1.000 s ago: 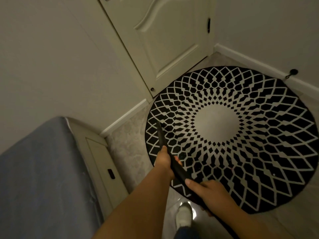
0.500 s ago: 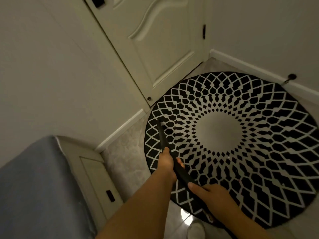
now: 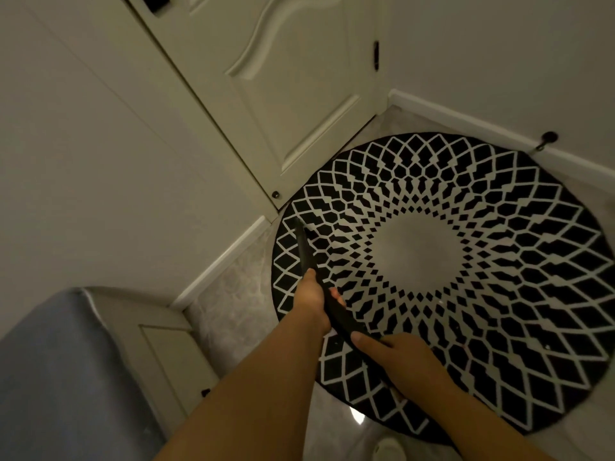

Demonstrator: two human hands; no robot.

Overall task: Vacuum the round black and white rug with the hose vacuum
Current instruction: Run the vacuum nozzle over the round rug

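Observation:
A round black and white rug point(image 3: 499, 281) with a diamond pattern and a pale centre lies on the tiled floor. A black vacuum nozzle point(image 3: 303, 249), long and narrow, rests its tip on the rug's left edge near the door corner. My left hand point(image 3: 312, 299) grips the nozzle farther forward. My right hand point(image 3: 396, 357) holds the black tube lower down, closer to me. Both forearms reach in from the bottom of the view. The rest of the hose is hidden below my right arm.
A cream door point(image 3: 273, 81) stands closed behind the rug, with white walls and a baseboard point(image 3: 226, 261) on either side. A bed with a blue sheet point(image 3: 60, 377) and a cream frame fills the lower left. A door stopper point(image 3: 545, 139) sits on the right baseboard.
The view has shifted upward and the nozzle tip has slid a little farther along the rug's left edge toward the door. Both hands keep their grip.

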